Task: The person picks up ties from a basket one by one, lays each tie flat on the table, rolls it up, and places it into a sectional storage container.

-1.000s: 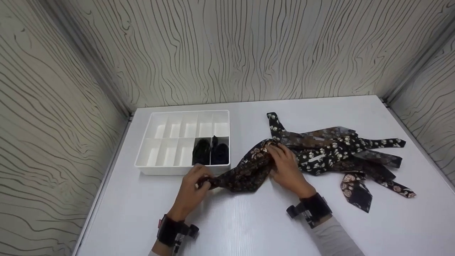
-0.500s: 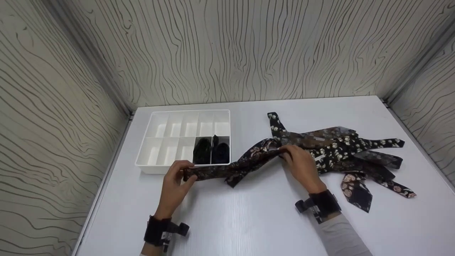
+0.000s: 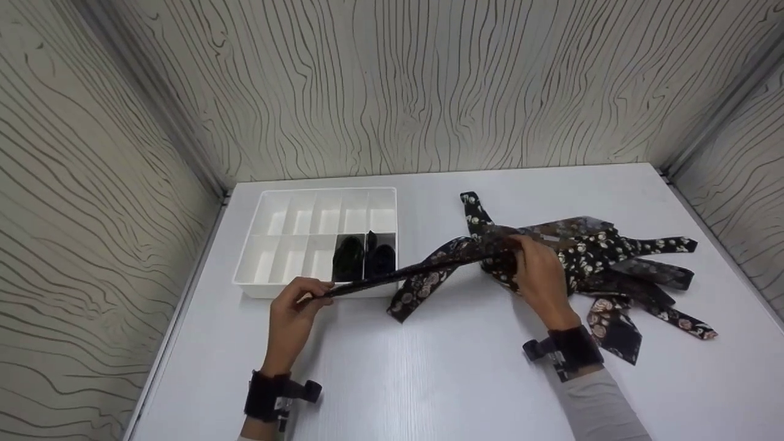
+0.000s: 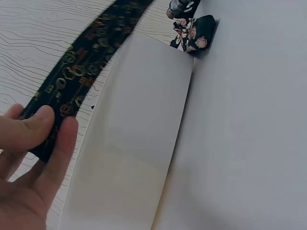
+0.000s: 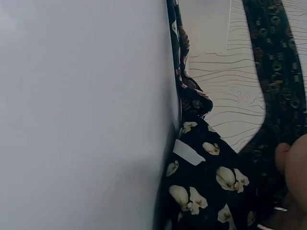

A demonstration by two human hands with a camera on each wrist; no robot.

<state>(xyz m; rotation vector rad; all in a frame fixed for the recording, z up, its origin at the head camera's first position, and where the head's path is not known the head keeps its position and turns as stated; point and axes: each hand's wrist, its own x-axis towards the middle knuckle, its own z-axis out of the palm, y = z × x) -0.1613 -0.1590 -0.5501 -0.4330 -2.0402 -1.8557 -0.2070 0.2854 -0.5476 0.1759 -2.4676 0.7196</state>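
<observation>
Stretched between both hands is a dark necktie (image 3: 404, 272) with a small key print, plain in the left wrist view (image 4: 79, 72). My left hand (image 3: 291, 315) pinches its end between thumb and fingers, just in front of the white tray. The right hand (image 3: 542, 278) grips the same tie farther along, over the pile; in the right wrist view that hand (image 5: 295, 177) is partly cut off. Beneath the held tie lies a rose-patterned necktie (image 3: 419, 291). A black necktie with white flowers (image 3: 588, 260) lies in the pile beside my right hand.
The white divided tray (image 3: 263, 292) stands at left on the white table (image 3: 416, 380). Two of its front compartments hold dark rolled bundles (image 3: 349, 257). Several more patterned ties, one with a pointed end (image 3: 618, 337), spread to the right. Wood-patterned walls (image 3: 404, 92) enclose the table.
My left hand has moved left and pulled the tie's end out straight. My right hand has moved right and up, drawing the bunched tie into a taut strip above the rose-patterned tie.
</observation>
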